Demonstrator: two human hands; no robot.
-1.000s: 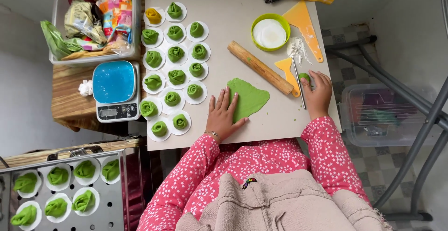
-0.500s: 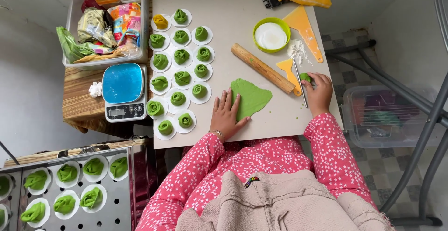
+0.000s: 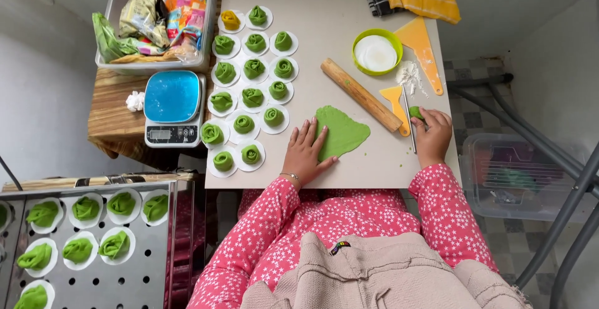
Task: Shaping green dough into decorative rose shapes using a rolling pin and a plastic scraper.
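The view drifts slightly; both hands stay put. The left hand point(image 3: 306, 153) lies flat and open on the dough point(image 3: 340, 131), while the right hand point(image 3: 432, 135) pinches a dough bit point(image 3: 415, 112) on the beige tabletop point(image 3: 337, 47) above a tiled floor point(image 3: 480, 90).

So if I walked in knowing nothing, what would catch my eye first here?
Probably the rows of green dough rolls on white paper rounds, covering the left of the board. Next, the flat green dough sheet under the left hand, with a wooden rolling pin just beyond it. The right hand holds a small green dough lump beside a thin metal blade.
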